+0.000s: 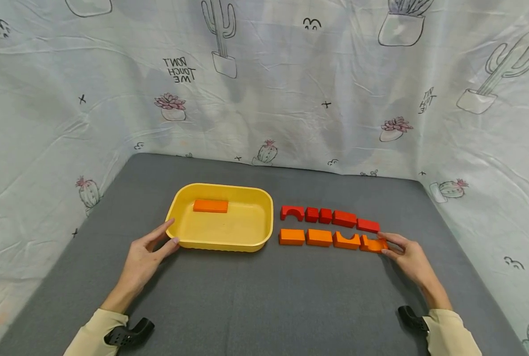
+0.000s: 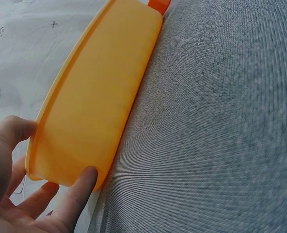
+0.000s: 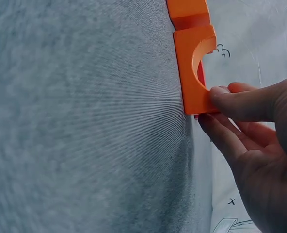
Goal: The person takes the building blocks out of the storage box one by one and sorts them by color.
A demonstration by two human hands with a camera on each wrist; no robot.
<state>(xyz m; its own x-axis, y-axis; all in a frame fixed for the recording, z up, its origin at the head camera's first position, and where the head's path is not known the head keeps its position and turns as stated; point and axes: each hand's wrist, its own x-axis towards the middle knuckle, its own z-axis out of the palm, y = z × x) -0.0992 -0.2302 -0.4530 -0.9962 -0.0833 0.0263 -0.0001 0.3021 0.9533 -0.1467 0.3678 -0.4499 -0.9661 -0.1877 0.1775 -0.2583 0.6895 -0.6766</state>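
Note:
A yellow plastic tray (image 1: 229,245) lies on the grey cloth, with one orange rectangular block (image 1: 210,206) inside near its back wall. My left hand (image 1: 142,257) rests at the tray's left front corner, thumb and fingers spread. In the left wrist view, fingertips (image 2: 91,174) touch the outer wall and others meet the rim. My right hand (image 1: 409,257) pinches the end of an orange arch block (image 3: 189,73), its curved notch upward. That block is rightmost in an orange row with another notched block (image 1: 346,242) and two rectangular blocks (image 1: 292,237) (image 1: 319,238).
Behind the orange row runs a red row: an arch block (image 1: 292,211), two small blocks (image 1: 311,214) (image 1: 325,216) and two longer blocks (image 1: 344,218) (image 1: 368,225). Pale cloth (image 1: 282,89) printed with cacti hangs around the back and sides of the grey surface (image 1: 246,301).

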